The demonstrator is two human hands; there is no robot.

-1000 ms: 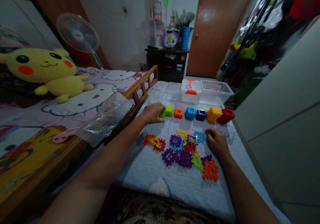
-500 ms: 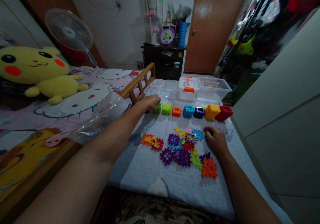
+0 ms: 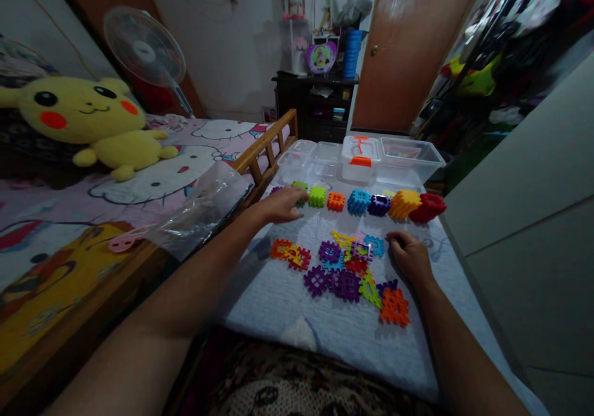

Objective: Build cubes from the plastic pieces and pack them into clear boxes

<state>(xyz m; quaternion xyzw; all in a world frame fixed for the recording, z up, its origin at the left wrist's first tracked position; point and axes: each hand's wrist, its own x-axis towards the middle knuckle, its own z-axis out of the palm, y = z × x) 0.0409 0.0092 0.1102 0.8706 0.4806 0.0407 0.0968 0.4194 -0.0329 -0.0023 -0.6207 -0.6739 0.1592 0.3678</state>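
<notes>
Left hand (image 3: pixel 283 205) with thumb and fingers parted, green interlocking-tile stack (image 3: pixel 300 186) partly behind its fingertips, right hand (image 3: pixel 411 256) curled beside light-blue square tile (image 3: pixel 375 246), grip unclear

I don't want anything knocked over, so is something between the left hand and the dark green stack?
Nothing visible is: the left hand is right at the dark green stack, its fingers partly covering it. The bright green stack stands to the right, not between them.
</notes>
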